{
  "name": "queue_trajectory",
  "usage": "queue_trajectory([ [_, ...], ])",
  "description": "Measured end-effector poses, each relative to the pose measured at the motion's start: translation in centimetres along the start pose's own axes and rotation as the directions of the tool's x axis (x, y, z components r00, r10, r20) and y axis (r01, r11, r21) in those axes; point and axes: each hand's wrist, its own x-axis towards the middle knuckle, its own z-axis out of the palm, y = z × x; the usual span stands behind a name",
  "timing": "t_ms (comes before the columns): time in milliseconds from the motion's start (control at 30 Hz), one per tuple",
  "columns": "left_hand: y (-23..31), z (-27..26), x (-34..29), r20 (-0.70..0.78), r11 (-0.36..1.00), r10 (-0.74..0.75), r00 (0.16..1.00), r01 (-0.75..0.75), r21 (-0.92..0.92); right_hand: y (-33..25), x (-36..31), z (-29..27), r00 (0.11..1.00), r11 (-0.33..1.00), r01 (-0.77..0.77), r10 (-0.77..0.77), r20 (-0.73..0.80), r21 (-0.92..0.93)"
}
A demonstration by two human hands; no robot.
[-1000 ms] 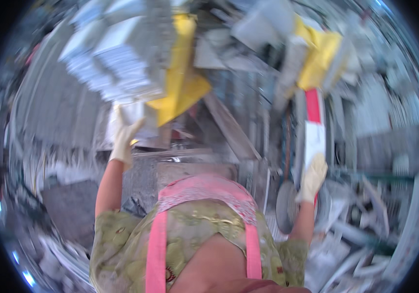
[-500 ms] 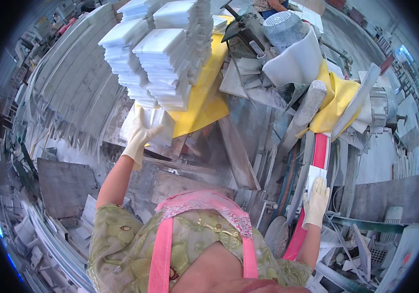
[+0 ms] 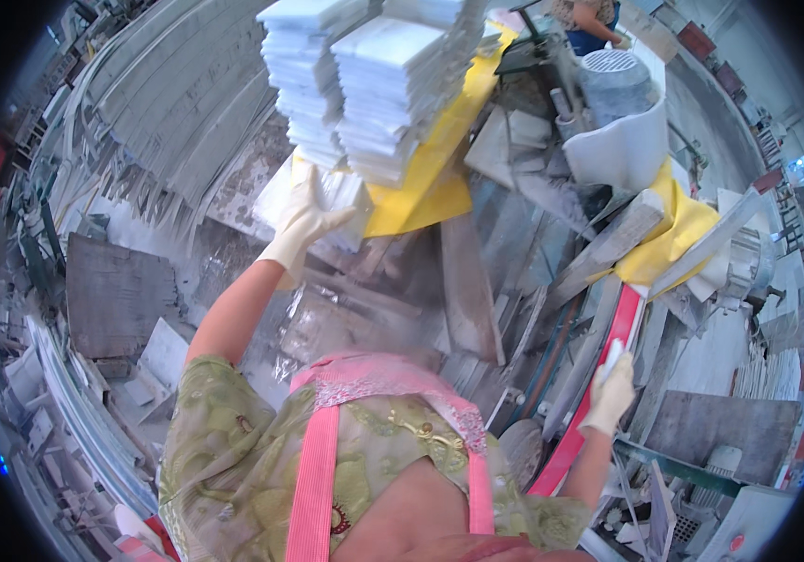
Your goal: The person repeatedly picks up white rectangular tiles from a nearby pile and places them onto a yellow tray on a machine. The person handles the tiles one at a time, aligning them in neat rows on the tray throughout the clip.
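Observation:
My left hand (image 3: 304,222), in a cream glove, reaches to a low stack of white stone tiles (image 3: 353,199). Its fingers are spread and rest against those tiles, thumb out to the right. Just beyond rise tall stacks of similar white tiles (image 3: 385,47). On the right, my gloved right hand (image 3: 612,393) grips a small white tile (image 3: 613,356), which is seen nearly edge-on above the long red belt (image 3: 623,314). The fingers on its far side are partly hidden and a little blurred.
Yellow sheeting (image 3: 430,201) lies under the tall stacks; more yellow cloth (image 3: 673,225) covers the machine at the belt's far end. A grey motor (image 3: 615,84) stands behind. Long slabs (image 3: 168,103) lean at far left. Another person (image 3: 591,23) is at the top.
The tile that lay flat on the red belt under my right hand is now tilted up in its grip. My left hand stays at the low stack. The whole view has shifted.

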Motion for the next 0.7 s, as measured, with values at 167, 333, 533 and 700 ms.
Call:
queue_trajectory([
  [167, 1.1, -0.7, 0.0, 0.061, 0.999, -0.043, 0.997, 0.042, 0.02, -6.1, 2.7, -5.4, 0.982, 0.981, -0.18, 0.183, -0.037, 0.066],
  [333, 1.6, -1.8, -0.3, 0.202, 0.995, -0.07, 0.977, 0.083, -0.056, -23.6, -0.1, -5.6, 0.991, 0.245, -0.032, -0.117, 0.063, 0.969],
  [533, 0.6, -1.0, 0.2, 0.188, 0.999, -0.042, 0.981, 0.038, 0.027, -44.8, -4.5, -2.5, 0.988, -0.056, -0.056, -0.145, 0.048, 0.997],
  [700, -0.1, -1.0, -0.3, 0.129, 0.993, -0.056, 0.99, 0.069, -0.1, -50.5, -5.2, -0.5, 0.986, 0.281, 0.048, -0.167, -0.001, 0.959],
])
